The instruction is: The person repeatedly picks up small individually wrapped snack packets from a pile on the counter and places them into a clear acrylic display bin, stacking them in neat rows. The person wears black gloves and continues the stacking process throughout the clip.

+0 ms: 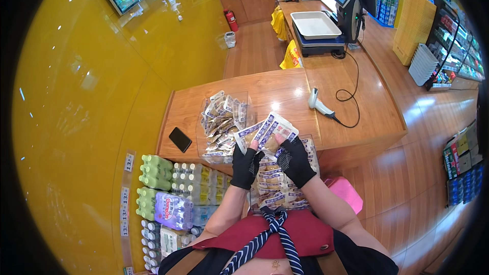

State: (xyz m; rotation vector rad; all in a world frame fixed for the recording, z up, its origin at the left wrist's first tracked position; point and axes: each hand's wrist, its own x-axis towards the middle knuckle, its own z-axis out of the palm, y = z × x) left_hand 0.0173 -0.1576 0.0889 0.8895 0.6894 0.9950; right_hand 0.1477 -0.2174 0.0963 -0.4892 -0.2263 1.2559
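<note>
My left hand (pixel 246 165), in a black fingerless glove, holds a flat clear-and-white snack packet (pixel 246 136) by its lower edge. In my right hand (pixel 296 160), gloved the same way, are overlapping packets (pixel 276 131) of the same kind, gripped under the thumb. Both hands are close together over the gap between two clear plastic bins. The far-left bin (pixel 200 143) on the counter holds a loose heap of packets (pixel 221 116). Close to my body, the other bin (pixel 315 156) has packets standing in rows (pixel 273 183), partly hidden by my hands.
A black phone (pixel 180 139) lies on the wooden counter (pixel 271 84) at left. A corded barcode scanner (pixel 321 104) lies at right, before a scale with a white tray (pixel 315 25). Shrink-wrapped bottles (pixel 174 210) stack below left; a pink plastic object (pixel 345 194) is low on the right.
</note>
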